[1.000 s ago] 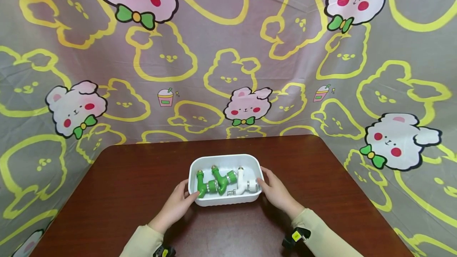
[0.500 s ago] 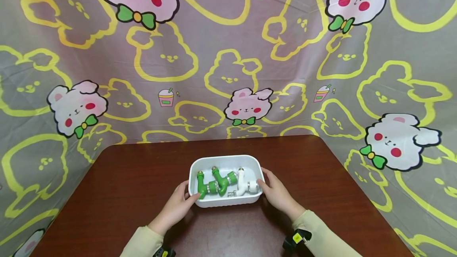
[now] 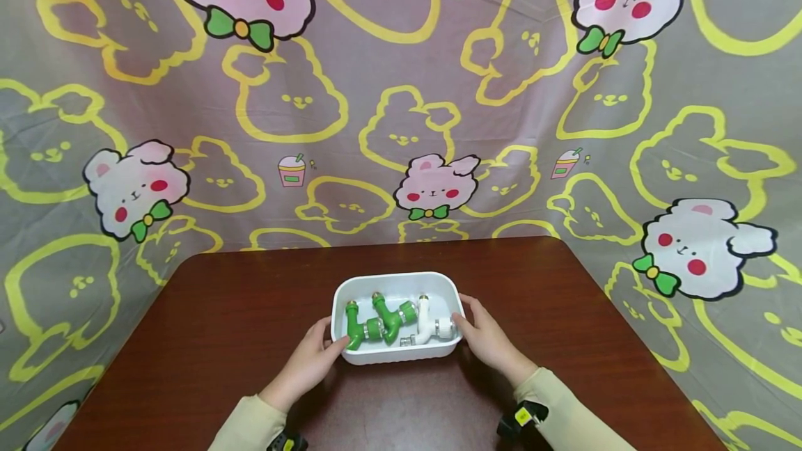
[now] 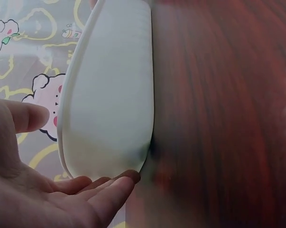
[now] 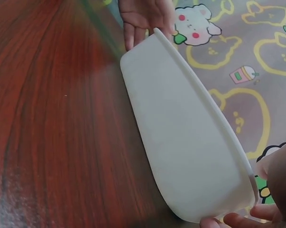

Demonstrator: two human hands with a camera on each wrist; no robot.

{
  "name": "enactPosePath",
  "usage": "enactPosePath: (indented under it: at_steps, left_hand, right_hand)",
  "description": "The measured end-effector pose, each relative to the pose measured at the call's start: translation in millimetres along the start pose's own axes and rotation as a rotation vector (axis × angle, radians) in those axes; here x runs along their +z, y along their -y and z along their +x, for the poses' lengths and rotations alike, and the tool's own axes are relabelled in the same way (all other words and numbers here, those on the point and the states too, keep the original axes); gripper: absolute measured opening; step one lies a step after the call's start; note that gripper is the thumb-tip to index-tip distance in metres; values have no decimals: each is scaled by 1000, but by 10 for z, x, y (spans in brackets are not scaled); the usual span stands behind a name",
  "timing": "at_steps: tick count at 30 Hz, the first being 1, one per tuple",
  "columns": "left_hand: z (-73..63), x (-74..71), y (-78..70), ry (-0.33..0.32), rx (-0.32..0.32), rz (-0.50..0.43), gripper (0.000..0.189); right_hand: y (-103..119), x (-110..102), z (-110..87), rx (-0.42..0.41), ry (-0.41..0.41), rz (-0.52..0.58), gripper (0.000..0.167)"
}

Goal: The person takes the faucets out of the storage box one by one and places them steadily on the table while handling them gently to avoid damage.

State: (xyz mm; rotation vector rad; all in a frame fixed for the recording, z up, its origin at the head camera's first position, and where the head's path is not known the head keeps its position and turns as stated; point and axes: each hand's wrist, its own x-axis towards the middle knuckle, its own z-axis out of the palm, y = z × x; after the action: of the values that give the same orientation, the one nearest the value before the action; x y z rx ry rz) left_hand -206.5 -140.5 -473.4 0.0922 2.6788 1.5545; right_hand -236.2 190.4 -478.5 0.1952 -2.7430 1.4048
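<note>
White tray, one: stood on the bench, mouth up. Contents: left green tap, middle green tap and white tap lay inside. Left grip: you held the tray's left end, thumb at the rim. Right grip: you held the right end likewise. Handling, as judged: called for matched pressure and a level rim, lest taps slid.
</note>
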Motion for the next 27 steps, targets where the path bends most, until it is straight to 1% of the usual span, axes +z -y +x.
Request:
enactPosePath:
  at_steps: [5,8,10,12,15,17,19,23,25,27]
  left_hand:
    - [23,-44,11,-24,14,61,50]
    - [31,-64,22,-33,32,79,47]
    - [33,-76,25,-47,48,118,47]
    - [40,-90,22,-67,84,169,48]
    - [56,-117,0,-97,138,275,54]
    - [67,-135,-19,-108,178,321,58]
    - [77,-150,-39,-112,219,357,63]
    - [107,-160,-54,-127,323,422,71]
    - [124,-157,-54,-132,361,454,75]
    - [141,-150,-51,-129,383,483,77]
  right_hand:
    - [-14,-8,20,4,1,30,46]
    - [-12,-17,35,1,-4,27,45]
    - [-7,-25,46,-2,-10,24,46]
    - [0,-39,55,-15,-22,22,46]
    - [3,-57,67,-30,-39,24,46]
    - [3,-70,78,-44,-60,23,44]
    - [-3,-79,96,-54,-81,14,43]
    - [1,-97,138,-85,-136,10,40]
    - [8,-104,160,-104,-155,12,39]
    - [23,-111,182,-114,-165,10,38]
